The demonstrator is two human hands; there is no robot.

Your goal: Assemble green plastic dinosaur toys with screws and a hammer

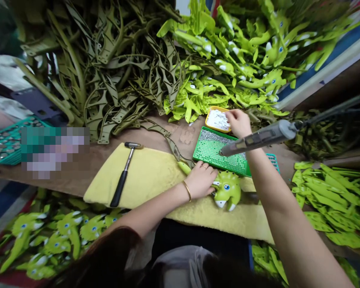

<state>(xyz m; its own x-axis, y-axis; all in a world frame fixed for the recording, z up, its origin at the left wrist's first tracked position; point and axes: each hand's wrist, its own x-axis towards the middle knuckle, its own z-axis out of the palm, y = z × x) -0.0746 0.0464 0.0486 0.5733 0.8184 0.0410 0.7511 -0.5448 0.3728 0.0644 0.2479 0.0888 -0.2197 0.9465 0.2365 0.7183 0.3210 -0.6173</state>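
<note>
My left hand [201,179] lies on a bright green dinosaur-head toy part [227,189] on the yellow pad [150,173], fingers curled over its rear and an olive frame piece [176,153]. My right hand [238,122] reaches into a small yellow dish [215,120] of white bits, fingers pinched; what they hold is hidden. A grey power screwdriver [259,139] hangs over the green screw tray [207,151], across my right forearm.
A hammer [123,175] lies on the pad's left. Heaps of olive frames [108,68] and green toy heads [243,56] fill the back. Green flat parts [330,196] pile at the right, finished heads [48,236] at lower left, a teal tray [6,140] far left.
</note>
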